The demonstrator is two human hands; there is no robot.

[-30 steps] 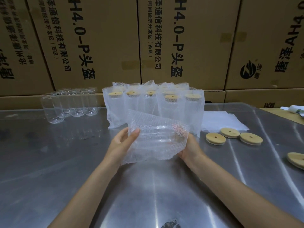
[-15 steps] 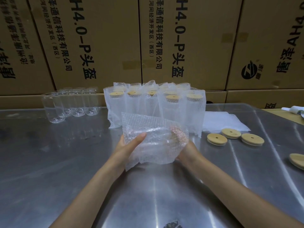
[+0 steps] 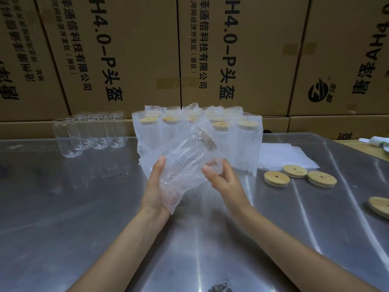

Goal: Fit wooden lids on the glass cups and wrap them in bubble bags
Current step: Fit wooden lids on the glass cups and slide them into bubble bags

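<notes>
A lidded glass cup inside a clear bubble bag (image 3: 185, 157) is tilted above the metal table (image 3: 84, 207), its wooden lid pointing up and to the right. My left hand (image 3: 154, 186) grips the bag's lower end from the left. My right hand (image 3: 223, 178) pinches the bag's right side. Behind them stand several wrapped cups with wooden lids (image 3: 246, 144). Several bare glass cups (image 3: 92, 133) stand at the back left. Three loose wooden lids (image 3: 294, 170) lie to the right, and a fourth lid (image 3: 379, 207) sits at the right edge.
A flat stack of bubble bags (image 3: 282, 153) lies behind the loose lids. Cardboard boxes (image 3: 130, 49) form a wall along the table's far edge. A white and green cloth-like thing (image 3: 376, 142) lies at the far right.
The wrapped cup has swung from lying sideways to tilted, lid end up and right. My left hand slid down to the bag's lower end, and my right hand came round to its right side.
</notes>
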